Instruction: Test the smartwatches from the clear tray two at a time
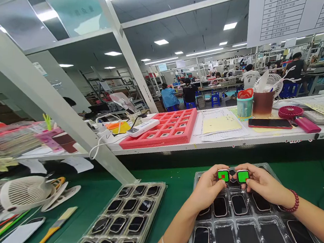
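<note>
The hands (207, 186) pinch one green-screened watch (223, 174) apiece, side by side above the tray (224, 221).

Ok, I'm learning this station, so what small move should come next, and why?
Perhaps the left hand should slide its thumb onto the red patch on its watch screen: the rest looks green, and the thumb sits near the lower edge.

Two lit watches (243, 176) — one paintbrush (59, 224) — seemingly three fans (25, 193).
</note>
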A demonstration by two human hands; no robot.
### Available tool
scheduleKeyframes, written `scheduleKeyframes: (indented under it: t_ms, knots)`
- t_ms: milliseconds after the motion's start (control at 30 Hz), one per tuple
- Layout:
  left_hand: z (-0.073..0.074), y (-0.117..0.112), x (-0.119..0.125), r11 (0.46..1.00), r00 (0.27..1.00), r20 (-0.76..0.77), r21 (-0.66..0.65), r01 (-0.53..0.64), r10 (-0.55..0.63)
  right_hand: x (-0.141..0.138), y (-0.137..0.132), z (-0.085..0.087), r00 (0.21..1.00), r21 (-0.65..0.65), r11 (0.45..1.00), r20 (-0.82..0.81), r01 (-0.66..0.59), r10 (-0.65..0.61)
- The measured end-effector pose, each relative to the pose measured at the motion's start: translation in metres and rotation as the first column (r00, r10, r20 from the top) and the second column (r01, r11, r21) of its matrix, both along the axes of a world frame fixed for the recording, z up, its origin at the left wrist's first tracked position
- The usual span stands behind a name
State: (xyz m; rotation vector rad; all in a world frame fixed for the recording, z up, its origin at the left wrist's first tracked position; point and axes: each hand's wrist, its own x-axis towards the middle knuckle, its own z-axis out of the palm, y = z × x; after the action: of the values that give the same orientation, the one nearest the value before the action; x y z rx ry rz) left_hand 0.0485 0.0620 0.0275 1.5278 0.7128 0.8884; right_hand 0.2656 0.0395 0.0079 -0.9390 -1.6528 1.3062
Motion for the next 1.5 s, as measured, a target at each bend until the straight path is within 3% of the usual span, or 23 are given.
scheduleKeyframes:
  t_ms: [367, 733, 867, 1133, 1333, 1500]
  knots:
    - [0.0024, -0.0012, -0.0007, 1.000, 0.999, -0.033, -0.012, 0.007, -0.007, -0.0014, -0.0036, 0.0071, 0.994, 0.117, 0.993, 0.108, 0.001, -0.014]
    - [-0.0026, -0.0022, -0.0007, 0.999, 0.996, -0.091, -0.043, 0.004, -0.007, -0.0003, -0.0023, 0.0047, 0.991, 0.117, 0.993, 0.135, -0.005, -0.011]
    - [-0.0018, -0.0012, 0.0008, 0.998, 0.999, -0.039, -0.051, 0.021, -0.023, -0.0001, -0.0023, 0.0047, 0.988, 0.105, 0.994, 0.156, -0.008, -0.009]
    - [0.0040, -0.0040, 0.0000, 0.997, 1.000, -0.027, -0.072, -0.006, 0.004, -0.0022, -0.0043, 0.0081, 0.997, 0.086, 0.996, 0.077, -0.038, 0.032]
    - [0.0026, -0.0033, 0.0004, 0.997, 0.999, -0.026, -0.071, 0.031, -0.033, -0.0004, -0.0009, 0.0008, 0.998, 0.072, 0.997, 0.064, -0.023, 0.018]
    - [0.0017, -0.0023, 0.0006, 0.999, 0.996, -0.094, -0.049, -0.005, 0.000, -0.0026, -0.0013, 0.0023, 0.999, 0.064, 0.997, 0.015, -0.045, 0.044]
